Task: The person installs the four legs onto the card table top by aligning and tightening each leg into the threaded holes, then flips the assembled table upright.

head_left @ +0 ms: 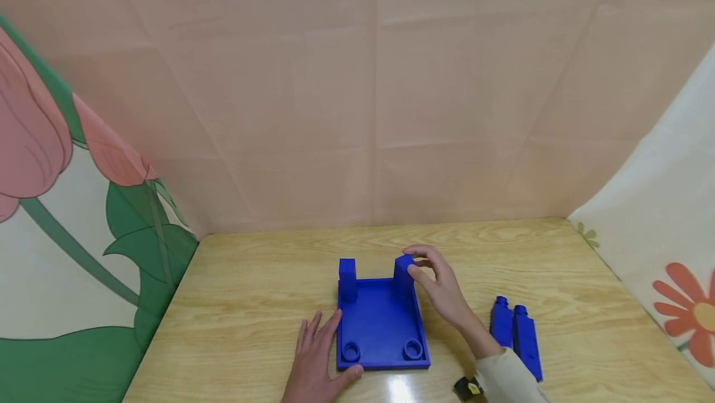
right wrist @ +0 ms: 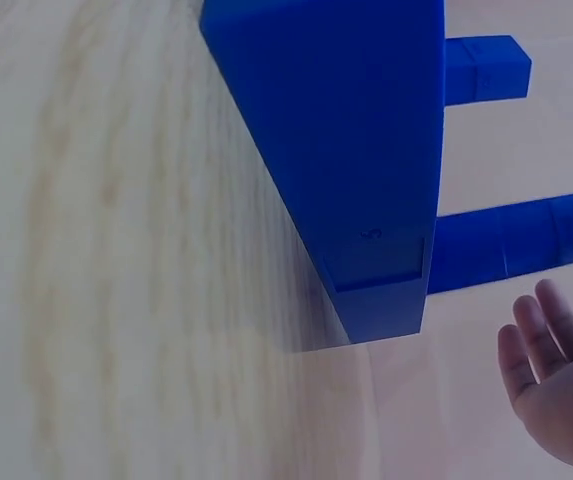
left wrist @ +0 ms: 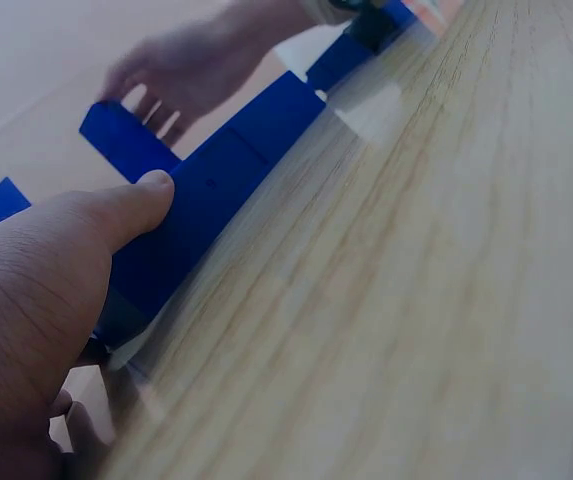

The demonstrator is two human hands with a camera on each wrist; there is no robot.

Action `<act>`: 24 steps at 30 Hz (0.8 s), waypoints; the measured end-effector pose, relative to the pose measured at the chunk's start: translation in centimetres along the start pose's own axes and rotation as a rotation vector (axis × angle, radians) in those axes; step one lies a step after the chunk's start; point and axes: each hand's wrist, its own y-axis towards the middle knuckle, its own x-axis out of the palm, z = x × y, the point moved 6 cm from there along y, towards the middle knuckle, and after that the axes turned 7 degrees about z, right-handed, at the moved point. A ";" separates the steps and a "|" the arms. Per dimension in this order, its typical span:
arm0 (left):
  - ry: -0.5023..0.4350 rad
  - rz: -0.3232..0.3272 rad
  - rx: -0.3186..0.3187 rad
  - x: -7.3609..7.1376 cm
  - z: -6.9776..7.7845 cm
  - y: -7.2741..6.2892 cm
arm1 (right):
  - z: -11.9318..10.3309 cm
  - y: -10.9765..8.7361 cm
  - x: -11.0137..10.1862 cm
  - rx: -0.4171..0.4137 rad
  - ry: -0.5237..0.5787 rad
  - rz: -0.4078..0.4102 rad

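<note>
A shallow blue tray (head_left: 380, 322) lies flat on the table, with a round socket (head_left: 351, 351) at its near left corner and another socket (head_left: 413, 349) at its near right. At its far left corner a blue post (head_left: 347, 279) stands upright. My right hand (head_left: 447, 297) pinches the top of a second upright blue post (head_left: 403, 276) at the far right corner. My left hand (head_left: 318, 359) rests at the tray's near left corner, the thumb (left wrist: 141, 210) against the front wall and the fingers spread along the left side.
Two more blue posts with knobbed ends, one post (head_left: 501, 322) beside another post (head_left: 527, 341), lie on the wooden table (head_left: 251, 291) to the right, partly behind the right sleeve. A black wrist strap (head_left: 468, 389) shows near the right forearm. A plain cloth (head_left: 368, 111) hangs behind the table.
</note>
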 end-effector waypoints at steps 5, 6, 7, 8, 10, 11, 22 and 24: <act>0.004 -0.022 -0.020 0.0 0.0 0.1 | 0.2 0.0 -0.2 0.043 -0.010 0.058; 0.006 -0.027 -0.025 0.0 -0.1 0.1 | 0.2 0.0 -0.2 0.050 -0.019 0.058; 0.007 -0.030 -0.028 0.1 -0.1 0.1 | 0.2 0.0 -0.2 0.060 -0.025 0.055; 0.009 -0.029 -0.028 0.1 -0.1 0.1 | 0.2 -0.1 -0.2 0.067 -0.031 0.050; 0.014 -0.016 -0.015 0.1 -0.1 0.0 | 0.2 -0.1 -0.2 0.074 -0.050 0.042; 0.015 -0.007 -0.008 0.1 -0.1 0.0 | 0.2 -0.1 -0.2 0.074 -0.060 0.039; 0.007 0.015 0.006 0.2 -0.3 0.0 | -0.3 -0.1 0.1 -0.058 -0.038 -0.066; -0.006 -0.005 -0.018 0.2 -0.3 0.1 | -0.2 -0.1 0.1 -0.048 -0.036 -0.058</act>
